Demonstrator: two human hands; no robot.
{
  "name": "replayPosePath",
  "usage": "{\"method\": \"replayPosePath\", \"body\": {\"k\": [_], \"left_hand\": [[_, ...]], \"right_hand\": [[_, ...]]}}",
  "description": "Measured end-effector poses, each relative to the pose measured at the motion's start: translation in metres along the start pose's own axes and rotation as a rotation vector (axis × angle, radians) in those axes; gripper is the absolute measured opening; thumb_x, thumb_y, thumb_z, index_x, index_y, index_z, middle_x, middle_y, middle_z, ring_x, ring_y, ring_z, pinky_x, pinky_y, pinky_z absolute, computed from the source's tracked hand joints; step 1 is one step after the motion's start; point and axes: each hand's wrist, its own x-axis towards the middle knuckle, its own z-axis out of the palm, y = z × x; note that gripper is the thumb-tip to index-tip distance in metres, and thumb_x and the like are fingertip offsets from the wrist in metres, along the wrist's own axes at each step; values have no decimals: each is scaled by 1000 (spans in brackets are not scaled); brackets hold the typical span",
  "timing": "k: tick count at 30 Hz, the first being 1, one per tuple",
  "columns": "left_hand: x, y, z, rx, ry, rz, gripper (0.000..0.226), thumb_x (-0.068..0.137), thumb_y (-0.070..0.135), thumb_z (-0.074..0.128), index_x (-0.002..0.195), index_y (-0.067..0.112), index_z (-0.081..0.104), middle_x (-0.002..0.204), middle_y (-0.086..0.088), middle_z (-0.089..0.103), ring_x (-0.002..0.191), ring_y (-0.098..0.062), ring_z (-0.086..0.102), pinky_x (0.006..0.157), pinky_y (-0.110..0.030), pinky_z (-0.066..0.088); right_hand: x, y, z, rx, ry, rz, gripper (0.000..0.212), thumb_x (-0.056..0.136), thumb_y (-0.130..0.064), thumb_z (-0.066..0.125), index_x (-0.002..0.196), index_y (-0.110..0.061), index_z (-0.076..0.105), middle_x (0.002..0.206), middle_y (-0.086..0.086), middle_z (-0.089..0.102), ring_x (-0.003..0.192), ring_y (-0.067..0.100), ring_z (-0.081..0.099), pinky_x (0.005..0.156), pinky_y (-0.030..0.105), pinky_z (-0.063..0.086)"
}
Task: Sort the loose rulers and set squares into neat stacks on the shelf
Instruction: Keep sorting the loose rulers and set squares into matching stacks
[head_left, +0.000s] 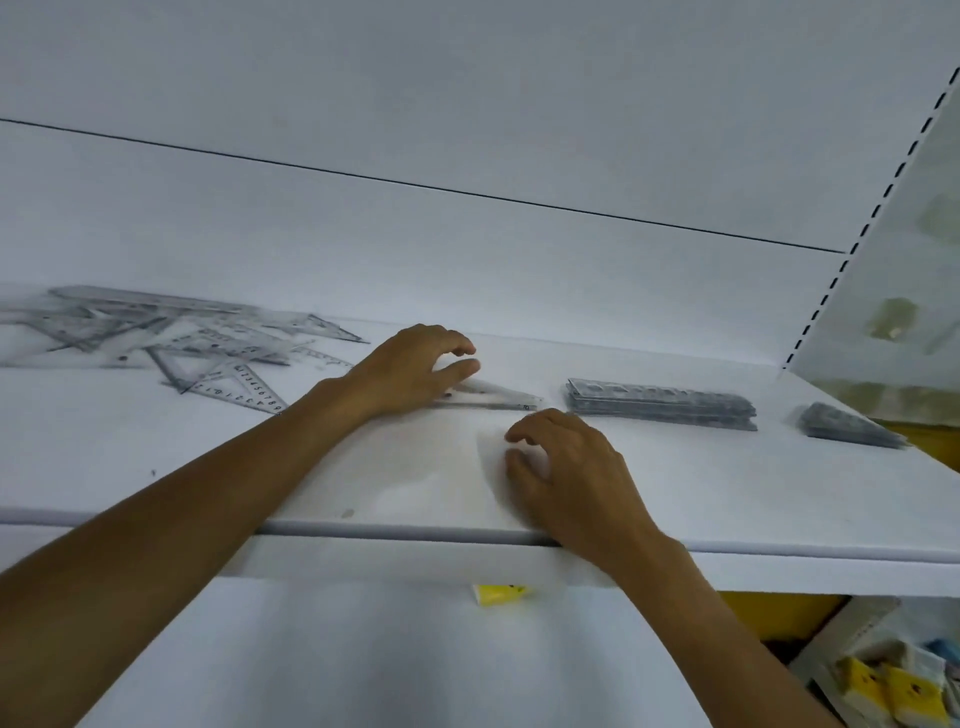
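Far left, toward back of shelf (156, 457): loose heap (171, 343) of clear rulers and set squares, criss-crossed, overlapping, blurred at the left edge. Nearest the front of it: numbered set square (239, 395), lying flat, digits along one edge, touching the rest of the heap.

Next, centre: left hand (410, 371), forearm in from lower left across the shelf front. Palm down over the wide end of a clear set square (498, 397). Thumb stretched along that end, fingers arched above with a gap to the thumb. Pinched or only pressed down: cannot tell. Set square flat on the shelf, narrow tip pointing right, well clear of the heap.

Just right and nearer the front: right hand (566, 467), wrist over the shelf's front lip. Fingers loosely curled, nothing in them, tips at or just above the bare shelf surface. Close to the set square's tip, not touching it.

Under the lip, between the forearms: small yellow tag (498, 594).

Right of the hands: ruler stack (660, 405), squared up, long side parallel to the shelf front, near the set square's tip but apart. Further right, close to the shelf end: set-square stack (852, 426), also squared up, apart from the ruler stack.

Far right: slotted upright (857, 244) at the back corner. Lower right, below the shelf: yellow packets (893, 686), blurred.
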Motion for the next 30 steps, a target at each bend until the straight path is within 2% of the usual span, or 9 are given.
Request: {"method": "replayPosePath", "body": {"k": [3, 6, 10, 14, 16, 20, 23, 27, 30], "left_hand": [[-13, -8, -20, 38, 27, -36, 21, 91, 28, 52, 104, 19, 66, 108, 5, 65, 100, -9, 56, 80, -19, 36], [-33, -23, -43, 93, 94, -84, 18, 89, 26, 57, 102, 19, 67, 106, 5, 66, 94, -4, 55, 81, -18, 37], [-76, -51, -71, 169, 127, -238, 21, 87, 24, 58, 108, 20, 65, 114, 4, 63, 106, -12, 56, 84, -20, 37], [-118, -79, -94, 269, 39, -446, 36, 89, 32, 54, 124, 20, 54, 131, 0, 53, 121, -18, 46, 99, -28, 35], [-135, -87, -105, 300, -13, -489, 38, 91, 35, 51, 125, 18, 53, 130, -1, 54, 117, -18, 49, 94, -25, 36], [-169, -95, -130, 284, 10, -472, 27, 89, 30, 56, 114, 20, 61, 114, 1, 63, 101, -18, 56, 88, -30, 44], [-190, -102, -141, 263, 72, -480, 28, 86, 23, 62, 113, 20, 62, 110, 1, 62, 93, -14, 58, 85, -29, 48], [-200, -110, -157, 216, 139, -414, 27, 81, 20, 68, 107, 24, 65, 105, 5, 63, 80, 2, 58, 71, -9, 46], [-203, -112, -164, 240, 124, -355, 27, 81, 29, 65, 109, 27, 64, 111, 11, 62, 93, 0, 55, 78, -6, 39]], "right_hand": [[24, -12, -8, 41, 12, -77, 23, 90, -26, 52, 109, -19, 62, 112, -5, 64, 100, 13, 56, 84, 22, 39], [55, -30, -17, 105, 19, -150, 19, 89, -28, 53, 104, -22, 62, 105, -7, 66, 92, 13, 60, 84, 31, 47], [90, -50, -6, 126, 9, -226, 17, 88, -29, 52, 102, -23, 62, 97, -11, 66, 90, 11, 60, 78, 32, 47], [112, -70, 26, 155, -72, -272, 19, 89, -27, 53, 103, -19, 61, 99, -6, 66, 94, 15, 60, 83, 34, 49], [120, -79, 43, 143, -131, -291, 19, 89, -26, 53, 104, -17, 61, 103, -5, 66, 96, 17, 60, 83, 33, 48], [139, -96, 66, 133, -233, -296, 20, 89, -23, 53, 104, -13, 63, 104, 2, 66, 96, 22, 60, 84, 35, 49], [152, -113, 82, 147, -259, -306, 21, 88, -19, 55, 106, -11, 63, 108, 6, 66, 98, 23, 59, 87, 35, 48], [170, -138, 111, 86, -297, -333, 32, 89, -23, 53, 119, -13, 56, 125, 7, 58, 114, 24, 53, 93, 30, 40], [179, -150, 125, 72, -409, -257, 44, 91, -30, 51, 132, -16, 46, 141, 3, 45, 128, 22, 42, 104, 31, 32]]}}
